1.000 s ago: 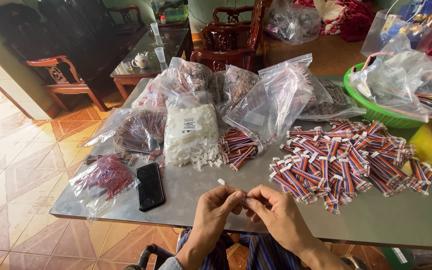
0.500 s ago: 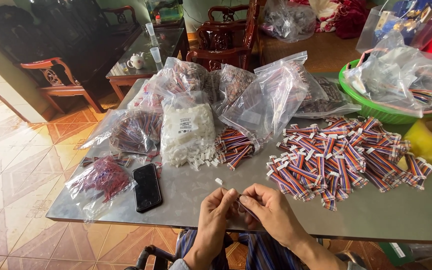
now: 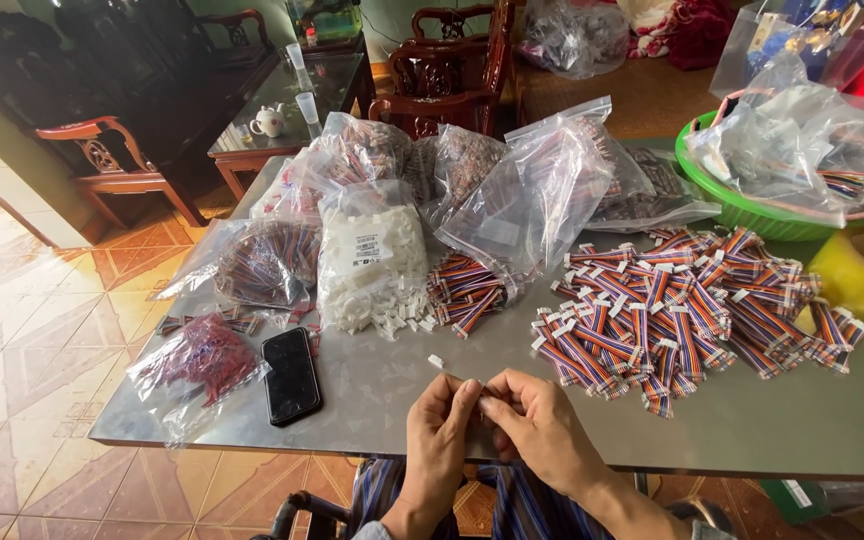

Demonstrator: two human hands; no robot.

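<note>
Phone left of hands, cable pile right, bags behind.

Black phone lies near our table's front edge | bag of red parts just left of it | green basin holds clear bags behind | yellow tape roll at right | white teapot on side table beyond us
</note>
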